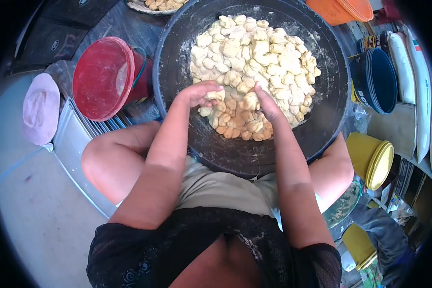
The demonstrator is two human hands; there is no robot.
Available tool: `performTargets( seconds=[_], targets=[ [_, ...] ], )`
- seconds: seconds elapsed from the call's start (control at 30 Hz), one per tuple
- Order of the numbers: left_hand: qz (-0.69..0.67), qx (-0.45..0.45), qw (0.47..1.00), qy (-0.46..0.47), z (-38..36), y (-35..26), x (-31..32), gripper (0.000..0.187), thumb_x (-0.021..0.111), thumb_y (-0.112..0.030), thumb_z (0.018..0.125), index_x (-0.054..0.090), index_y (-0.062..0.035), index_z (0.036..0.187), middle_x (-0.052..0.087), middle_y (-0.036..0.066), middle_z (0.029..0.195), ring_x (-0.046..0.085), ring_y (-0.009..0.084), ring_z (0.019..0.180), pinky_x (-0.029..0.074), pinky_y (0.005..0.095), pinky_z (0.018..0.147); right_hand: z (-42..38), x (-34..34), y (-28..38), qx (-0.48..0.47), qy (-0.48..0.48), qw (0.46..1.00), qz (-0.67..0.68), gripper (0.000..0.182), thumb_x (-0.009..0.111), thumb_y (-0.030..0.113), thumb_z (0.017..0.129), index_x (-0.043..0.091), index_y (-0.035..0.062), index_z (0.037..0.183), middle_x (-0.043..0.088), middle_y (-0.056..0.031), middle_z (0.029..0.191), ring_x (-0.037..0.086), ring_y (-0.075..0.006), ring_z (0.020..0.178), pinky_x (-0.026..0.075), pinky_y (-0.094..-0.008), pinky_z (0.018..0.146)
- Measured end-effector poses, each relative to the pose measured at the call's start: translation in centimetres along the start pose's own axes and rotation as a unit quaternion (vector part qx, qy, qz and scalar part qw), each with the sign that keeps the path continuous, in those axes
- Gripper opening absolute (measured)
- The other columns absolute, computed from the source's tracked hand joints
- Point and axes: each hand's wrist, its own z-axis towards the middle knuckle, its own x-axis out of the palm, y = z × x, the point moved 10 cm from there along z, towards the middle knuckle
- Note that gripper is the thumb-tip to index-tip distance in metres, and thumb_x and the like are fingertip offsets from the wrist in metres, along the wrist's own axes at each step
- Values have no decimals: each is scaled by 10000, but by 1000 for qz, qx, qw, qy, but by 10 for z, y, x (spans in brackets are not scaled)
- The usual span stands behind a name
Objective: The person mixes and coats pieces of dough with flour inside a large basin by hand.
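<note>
A large round black basin (216, 149) rests between the person's legs. It holds a heap of pale, floury dough-like lumps (254, 53), with browner ones (233, 120) at the near side. At the heap's left edge, my left hand (202, 94) is closed around a pale lump (217, 94). My right hand (265, 102) curves against another lump (250, 101) near the middle, its thumb on top and its other fingers mostly hidden.
On the left are a red bucket (101, 79) and a pink hat-like object (41, 109). To the right stand a dark blue bucket (377, 79), a yellow bucket (367, 158) and white sacks (417, 91). An orange container (338, 10) is at the top right.
</note>
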Motion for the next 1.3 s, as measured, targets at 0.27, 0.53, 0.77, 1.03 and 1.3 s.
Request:
performTargets(
  seconds=[0.27, 0.53, 0.77, 1.03, 1.3],
  targets=[
    [-175, 212, 955, 110, -15, -41, 19, 602, 580, -2, 792, 425, -102, 1364, 577, 60, 1105, 588, 147, 939, 500, 252, 757, -40, 83, 85, -302, 92, 937, -147, 508, 773, 153, 728, 567, 110, 1191, 539, -122, 1225, 507, -263, 1152, 415, -353, 964],
    [-22, 245, 967, 65, -19, -70, 4, 441, 562, 23, 756, 558, -71, 1187, 593, 36, 1046, 558, 100, 870, 474, 244, 709, -20, 53, 85, -186, 137, 970, 74, 265, 776, 79, 729, 597, 113, 920, 629, 5, 935, 577, -88, 792, 466, -237, 633],
    [-73, 222, 967, -102, -17, -58, -50, 183, 613, -20, 762, 548, -79, 923, 585, 27, 951, 569, 132, 799, 506, 297, 695, 16, -11, 64, -227, -49, 971, -57, 293, 680, 366, 833, 621, 81, 800, 587, -51, 857, 555, -155, 741, 475, -288, 679],
    [285, 161, 902, -282, 51, -13, -72, 630, 729, -312, 779, 506, -109, 1333, 499, 241, 1310, 479, 362, 1231, 362, 401, 1056, -13, 116, -12, -329, -129, 675, -647, 644, 692, 408, 731, 495, 180, 1300, 384, -130, 1380, 297, -346, 1344, 143, -662, 1078],
    [482, 32, 834, -267, 60, 47, -25, 853, 683, -295, 796, 207, -126, 1484, 305, 275, 1453, 417, 403, 1285, 379, 399, 1052, -9, 46, -75, -316, 45, 674, -666, 313, 584, 178, 790, 623, 140, 1099, 516, -80, 1178, 466, -300, 1109, 357, -509, 961]
  ],
)
